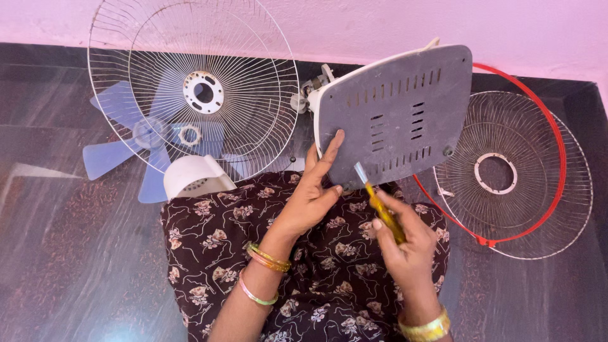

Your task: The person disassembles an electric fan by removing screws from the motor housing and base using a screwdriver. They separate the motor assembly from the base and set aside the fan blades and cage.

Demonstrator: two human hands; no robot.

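Note:
My left hand (312, 187) grips the lower left edge of a grey slotted fan base plate (398, 107), tilted up over my lap. In my right hand (401, 235) is a yellow-handled screwdriver (380, 204), its tip touching the plate's lower edge near a corner. A motor part (311, 87) sticks out behind the plate's left side.
A white wire fan guard (190, 88) lies at the left over a pale blue fan blade (123, 149). A white motor cover (195, 177) rests by my left knee. A second wire guard with a red rim (513, 174) lies at the right. Dark floor, pink wall behind.

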